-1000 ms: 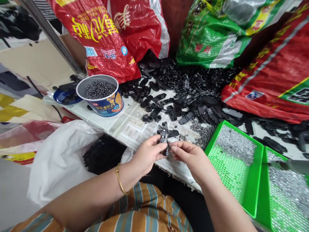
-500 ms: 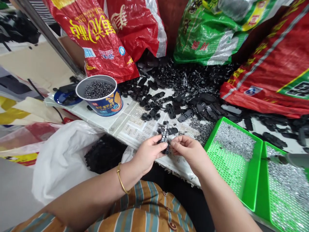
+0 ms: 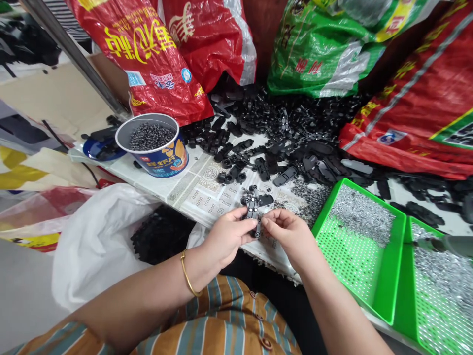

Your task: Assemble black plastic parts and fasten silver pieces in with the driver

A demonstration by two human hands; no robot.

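In my left hand [image 3: 231,239] is a small black plastic assembly [image 3: 253,206] with several arms and shiny metal dots on its upper face. The fingers are closed round its near end, thumb on top. My right hand [image 3: 286,231] is closed in a pinch at the assembly's right side, close to my left thumb. Whatever lies between those fingertips is too small or hidden to make out. Both hands are just above the table's front edge [image 3: 212,199]. Beyond them, loose black plastic parts [image 3: 262,168] lie scattered on the patterned cover.
Right of me stand two green perforated trays [image 3: 401,256] holding small silvery pieces. A blue tub [image 3: 162,162] of tiny dark pieces is on the left. Red sacks [image 3: 177,93] and a green sack [image 3: 310,64] line the back. A white bag [image 3: 88,246] hangs below left.
Both hands stay nearly in place with the black assembly. The right fingertips shift slightly against its side, and the whole view moves a little.
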